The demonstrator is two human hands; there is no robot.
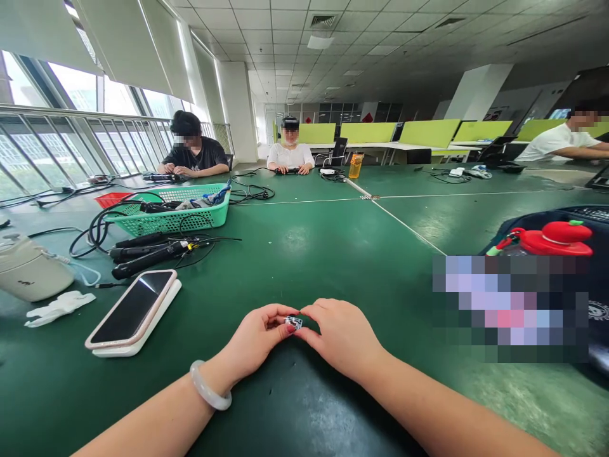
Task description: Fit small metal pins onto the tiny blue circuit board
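Both hands meet over the green table (304,254) around a small dark and silvery part (294,322), whose exact kind is too small to make out. My left hand (252,339), with a pale bangle (209,387) on the wrist, pinches the part between thumb and fingers. From the other side, my right hand (345,336) curls in, its thumb and fingertips at the part's right edge. Fingers cover much of the part. Left of my hands, a phone (133,308) lies on a white slab (152,330).
Farther left sit a mint basket (190,219) of cables, black handheld devices (147,257), a beige pouch (31,270) and crumpled tissue (59,309). A red-lidded bottle (556,238) stands right beside a dark bag (597,279). Several people sit farther off; an orange bottle (355,165) stands there.
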